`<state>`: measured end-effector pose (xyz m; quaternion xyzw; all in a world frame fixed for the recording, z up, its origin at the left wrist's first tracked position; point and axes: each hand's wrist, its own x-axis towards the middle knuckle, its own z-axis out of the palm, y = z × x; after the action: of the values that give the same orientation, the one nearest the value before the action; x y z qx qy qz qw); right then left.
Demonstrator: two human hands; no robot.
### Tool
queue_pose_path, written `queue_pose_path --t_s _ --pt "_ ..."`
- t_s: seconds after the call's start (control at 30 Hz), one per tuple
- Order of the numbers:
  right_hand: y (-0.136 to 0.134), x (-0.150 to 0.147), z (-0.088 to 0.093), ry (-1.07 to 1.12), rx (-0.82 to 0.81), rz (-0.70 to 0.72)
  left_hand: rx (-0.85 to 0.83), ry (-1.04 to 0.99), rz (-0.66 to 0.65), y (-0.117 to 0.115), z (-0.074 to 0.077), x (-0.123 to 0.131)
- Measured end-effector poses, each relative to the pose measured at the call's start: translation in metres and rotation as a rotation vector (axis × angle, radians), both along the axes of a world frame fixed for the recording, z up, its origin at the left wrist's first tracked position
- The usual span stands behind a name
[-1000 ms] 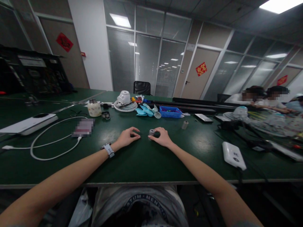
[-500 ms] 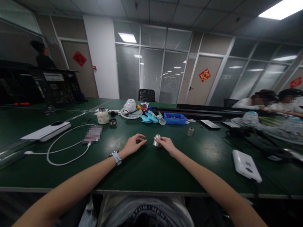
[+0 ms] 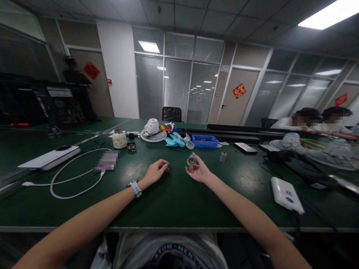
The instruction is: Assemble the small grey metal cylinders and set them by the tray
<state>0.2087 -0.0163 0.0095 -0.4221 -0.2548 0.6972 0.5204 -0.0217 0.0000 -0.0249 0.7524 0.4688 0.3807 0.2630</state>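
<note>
My right hand (image 3: 198,170) is lifted a little off the green table (image 3: 174,194), palm turned up, fingers curled round a small silver metal cylinder (image 3: 192,161) whose open end faces me. My left hand (image 3: 155,172), with a white watch on its wrist, rests on the table just left of it. Its thumb and fingertips are pinched together on something tiny that I cannot make out.
Farther back lie a white fan grille with motor (image 3: 153,132), blue fan blades (image 3: 176,140), a blue tray (image 3: 206,141), a small jar (image 3: 119,139) and another small cylinder (image 3: 223,156). A white cable loop (image 3: 75,179) and white box (image 3: 49,157) lie left, a white adapter (image 3: 286,194) right. People sit far right.
My right hand picked the metal cylinder up off the table and turned palm up with it. My left hand stayed pinched in place. The view tilted up slightly.
</note>
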Motion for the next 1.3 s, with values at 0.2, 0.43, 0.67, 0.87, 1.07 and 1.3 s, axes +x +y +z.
queue_pose_path --t_s 0.2,0.43,0.67,0.87,1.07,1.3 --pt "0.031 0.034 -0.010 -0.301 0.326 -0.327 -0.011 0.004 -0.005 0.002 -0.001 -0.001" --pt "0.056 0.083 -0.036 -1.266 0.636 -0.591 0.005 0.059 -0.023 0.001 0.000 -0.001" --pt "0.075 0.104 -0.051 -1.514 0.404 -0.540 0.008 0.069 -0.028 0.000 0.001 -0.001" --pt "0.077 0.109 -0.053 -1.518 0.376 -0.534 -0.003 0.049 -0.020 0.000 0.000 -0.001" --pt "0.045 0.065 -0.033 -1.606 0.864 -0.694 0.047 0.018 0.052 0.003 -0.004 -0.001" --pt "-0.012 -0.030 -0.033 -1.558 1.209 0.165 0.093 -0.066 0.231 0.004 -0.002 -0.002"
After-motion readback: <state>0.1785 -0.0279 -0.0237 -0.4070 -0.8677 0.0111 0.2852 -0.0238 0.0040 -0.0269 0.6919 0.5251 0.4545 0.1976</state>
